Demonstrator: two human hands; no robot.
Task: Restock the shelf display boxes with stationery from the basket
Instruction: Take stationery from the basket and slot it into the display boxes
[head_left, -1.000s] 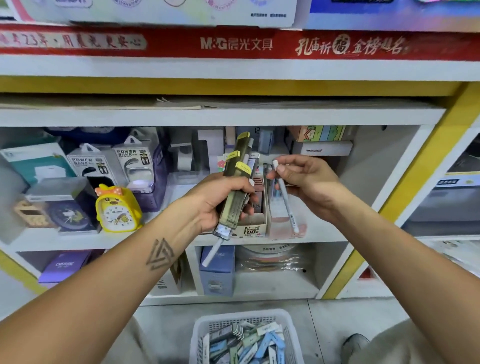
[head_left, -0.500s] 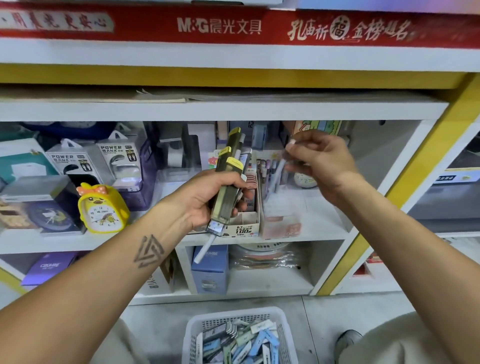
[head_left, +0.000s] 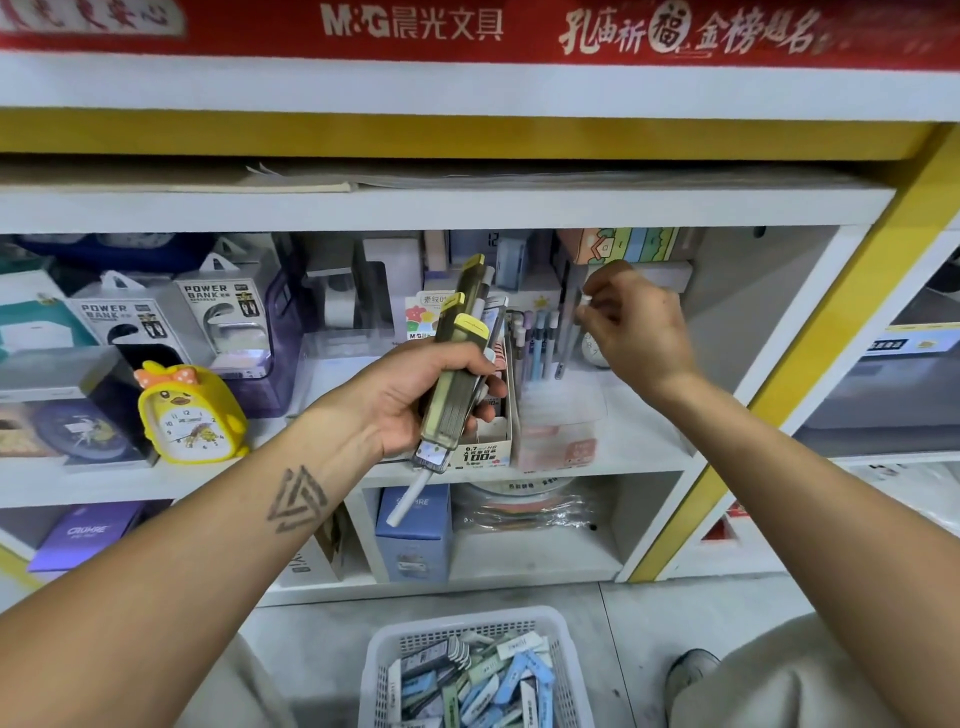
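The left hand (head_left: 415, 395) grips a bundle of stationery (head_left: 457, 364), fingers curled fully round several slim olive-and-yellow cases and a white pen that protrudes below the palm. The right hand (head_left: 631, 327) pinches the top end of a single pen (head_left: 569, 332) between thumb and fingertips, holding it upright over the clear display box (head_left: 563, 410) on the middle shelf (head_left: 649, 441), where other pens stand. The basket (head_left: 472, 670) sits on the floor below, holding more packs.

Risks, as judged from this position:
- The pen is held only at its tip. Early release may let it tip against the standing pens or fall outside the box.
- The left-hand bundle is loosely stacked. The protruding white pen may slide out if the grip relaxes.
- The cardboard box (head_left: 488, 441) just left of the clear box is partly hidden by the left hand, so misplacement into the wrong box is possible.

Change against the earlier frames: the right hand has moved up and to the right, and the pen has turned from a slant across the box front to near vertical above it. The left hand keeps the same grip on the same bundle
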